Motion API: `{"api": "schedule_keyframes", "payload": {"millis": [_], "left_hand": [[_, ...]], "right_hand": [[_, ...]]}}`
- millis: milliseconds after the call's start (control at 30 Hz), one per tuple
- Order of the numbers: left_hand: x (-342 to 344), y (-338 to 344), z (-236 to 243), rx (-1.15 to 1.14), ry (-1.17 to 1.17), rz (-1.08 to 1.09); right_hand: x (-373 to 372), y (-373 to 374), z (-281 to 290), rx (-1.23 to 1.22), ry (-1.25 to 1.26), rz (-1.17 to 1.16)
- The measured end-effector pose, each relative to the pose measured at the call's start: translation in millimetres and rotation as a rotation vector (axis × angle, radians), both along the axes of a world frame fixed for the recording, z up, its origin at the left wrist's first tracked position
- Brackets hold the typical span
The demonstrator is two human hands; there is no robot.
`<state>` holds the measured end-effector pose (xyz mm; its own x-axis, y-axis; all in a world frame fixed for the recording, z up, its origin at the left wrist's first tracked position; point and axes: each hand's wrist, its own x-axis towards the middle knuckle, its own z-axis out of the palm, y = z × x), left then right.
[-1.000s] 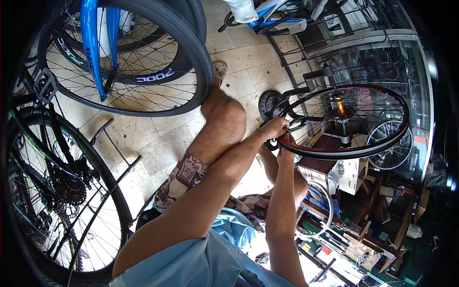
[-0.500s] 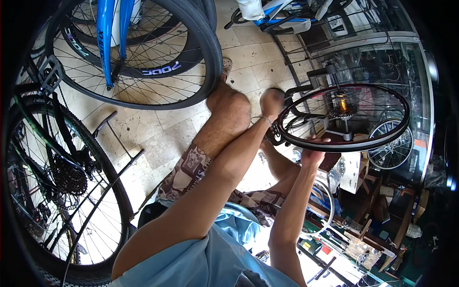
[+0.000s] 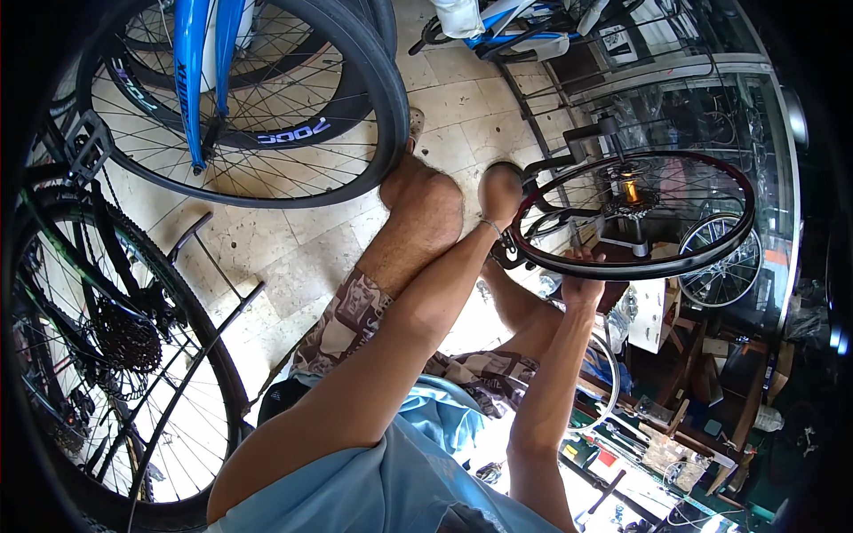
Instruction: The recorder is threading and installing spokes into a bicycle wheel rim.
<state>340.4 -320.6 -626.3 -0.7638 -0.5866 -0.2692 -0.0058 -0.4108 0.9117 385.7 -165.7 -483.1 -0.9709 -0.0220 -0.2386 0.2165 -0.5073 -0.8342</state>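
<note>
A bicycle wheel with a dark rim, a gold hub and a rear sprocket cluster is mounted in a black truing stand. At the near side of the rim is my right hand, its fingers curled up around the edge. My left hand, with a bracelet at the wrist, is at the left side of the stand, beside the wheel. That hand is smeared, and its fingers cannot be made out.
A blue bicycle fork with a black-tyred wheel stands at the upper left. Another bicycle's rear wheel fills the left side. A spoked wheel leans against the glass cabinet at right. Tools and wooden shelving are at lower right.
The whole view has shifted slightly. My right hand stays at the near rim and my left beside the stand; neither has clearly moved relative to the wheel.
</note>
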Motion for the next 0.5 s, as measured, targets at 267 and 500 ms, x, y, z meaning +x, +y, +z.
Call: {"api": "schedule_keyframes", "payload": {"millis": [267, 500], "left_hand": [[2, 3, -2, 0.130, 0.034, 0.036], [10, -3, 11, 0.124, 0.009, 0.003]], "right_hand": [[-6, 9, -14, -0.027, -0.064, 0.048], [-10, 13, -17, 0.101, -0.190, 0.058]]}}
